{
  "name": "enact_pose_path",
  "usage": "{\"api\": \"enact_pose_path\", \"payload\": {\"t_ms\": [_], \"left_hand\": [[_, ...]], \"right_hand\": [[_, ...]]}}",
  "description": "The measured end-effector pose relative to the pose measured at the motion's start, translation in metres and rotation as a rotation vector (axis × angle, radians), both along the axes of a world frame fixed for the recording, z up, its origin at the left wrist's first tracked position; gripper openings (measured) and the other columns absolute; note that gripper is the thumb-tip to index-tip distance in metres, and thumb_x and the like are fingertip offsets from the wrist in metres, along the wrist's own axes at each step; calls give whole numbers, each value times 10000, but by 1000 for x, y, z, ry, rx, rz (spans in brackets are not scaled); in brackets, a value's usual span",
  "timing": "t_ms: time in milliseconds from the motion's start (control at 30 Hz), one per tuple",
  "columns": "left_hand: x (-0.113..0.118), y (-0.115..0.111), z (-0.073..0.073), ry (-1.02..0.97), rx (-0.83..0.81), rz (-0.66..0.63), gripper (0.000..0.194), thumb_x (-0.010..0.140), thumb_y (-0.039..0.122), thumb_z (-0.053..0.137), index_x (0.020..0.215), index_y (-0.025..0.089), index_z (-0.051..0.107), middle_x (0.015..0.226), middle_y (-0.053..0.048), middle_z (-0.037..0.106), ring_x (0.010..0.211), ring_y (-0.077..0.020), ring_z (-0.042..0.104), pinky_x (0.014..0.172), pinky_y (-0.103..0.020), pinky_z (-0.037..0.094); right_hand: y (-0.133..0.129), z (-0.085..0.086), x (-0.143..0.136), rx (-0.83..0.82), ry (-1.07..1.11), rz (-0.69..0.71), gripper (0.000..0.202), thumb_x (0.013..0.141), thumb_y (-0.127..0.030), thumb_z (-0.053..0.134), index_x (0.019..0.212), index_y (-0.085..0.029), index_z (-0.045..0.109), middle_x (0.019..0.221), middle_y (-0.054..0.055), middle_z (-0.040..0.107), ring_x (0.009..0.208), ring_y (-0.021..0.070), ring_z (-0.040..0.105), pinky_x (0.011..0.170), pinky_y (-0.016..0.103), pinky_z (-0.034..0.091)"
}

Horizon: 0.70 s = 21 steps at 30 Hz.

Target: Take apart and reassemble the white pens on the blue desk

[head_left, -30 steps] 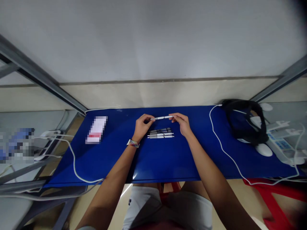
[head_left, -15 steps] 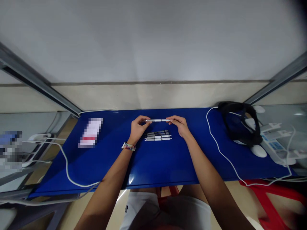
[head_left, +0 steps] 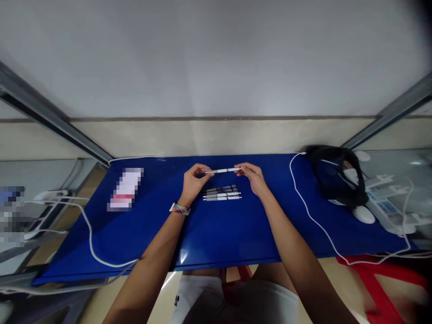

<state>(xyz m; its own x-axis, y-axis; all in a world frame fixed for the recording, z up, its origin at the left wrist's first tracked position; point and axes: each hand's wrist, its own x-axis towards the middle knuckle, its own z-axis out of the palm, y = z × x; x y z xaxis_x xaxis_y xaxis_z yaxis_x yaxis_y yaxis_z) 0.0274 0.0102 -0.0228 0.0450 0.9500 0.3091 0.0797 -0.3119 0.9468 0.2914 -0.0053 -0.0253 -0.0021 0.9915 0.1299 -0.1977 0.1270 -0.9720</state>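
Observation:
A white pen (head_left: 222, 170) is stretched sideways between my two hands, near the far side of the blue table (head_left: 229, 234). My left hand (head_left: 196, 179) pinches its left, pointed end between thumb and fingers. At the other end my right hand (head_left: 251, 174) grips the pen with thumb and forefinger. Just nearer to me, several pens (head_left: 222, 194) lie side by side on the table, black ones behind and white ones in front. The fingertips partly cover both ends of the held pen.
On the left lies a blurred-out flat item (head_left: 126, 189). A black headset-like frame (head_left: 337, 175) sits at the right with a white cable (head_left: 310, 218) running from it. Another white cable (head_left: 90, 229) crosses the left edge. A red stool (head_left: 381, 283) stands below right.
The held pen has tilted slightly, its left end now a little lower than its right. Both hands keep their grip. The view has shifted slightly.

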Motion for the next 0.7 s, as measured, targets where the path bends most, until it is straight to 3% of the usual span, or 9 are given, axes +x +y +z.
{"api": "enact_pose_path", "payload": {"t_ms": [200,367,600,700], "left_hand": [[1,2,2,-36,-9,6,290,753,323,948,940,198,763,933,-51,800,875,-193,750,855,-341,596],[2,4,0,-74,14,9,289,744,310,955,932,194,769,920,-51,801,860,-186,749,853,-335,591],[5,3,3,-139,5,-30,309,724,282,972,936,183,771,932,-57,808,875,-180,754,857,-320,585],[7,3,4,-194,-11,-25,334,699,279,988,929,184,766,913,-49,803,852,-171,746,838,-310,582]], "right_hand": [[4,2,-7,-39,161,55,331,870,-516,874,1011,-217,854,866,45,777,768,173,710,796,337,587],[3,7,-12,-100,315,195,381,906,-477,841,1163,-198,808,872,46,744,772,178,688,705,331,603],[-1,16,-13,-171,467,278,120,912,-283,779,988,-191,775,728,9,684,630,127,592,593,251,534],[-1,20,-14,-249,565,298,155,935,-294,723,1022,-175,772,764,29,692,656,135,602,601,256,547]]}}
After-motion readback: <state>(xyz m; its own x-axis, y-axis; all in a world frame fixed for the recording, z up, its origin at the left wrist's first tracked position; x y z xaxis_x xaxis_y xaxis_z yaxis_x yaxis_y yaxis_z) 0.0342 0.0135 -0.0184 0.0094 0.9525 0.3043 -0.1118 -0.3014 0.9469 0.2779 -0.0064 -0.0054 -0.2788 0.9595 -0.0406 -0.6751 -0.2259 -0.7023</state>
